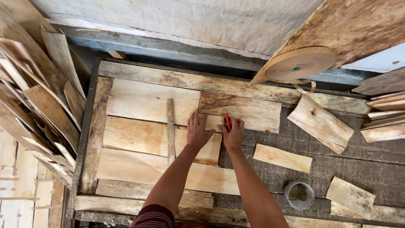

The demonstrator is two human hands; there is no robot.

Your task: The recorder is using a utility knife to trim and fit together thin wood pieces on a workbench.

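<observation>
Two hands side by side near the middle of the workbench (295,139). Left hand (198,128) spread flat, pressing on the veneer sheet (242,112); right hand (233,133) closed round a red cutter (227,120), tip aimed at the far edge. Sheet directly under and beyond the fingers, long axis left to right, reaching toward the right edge, nearer the right hand.
</observation>
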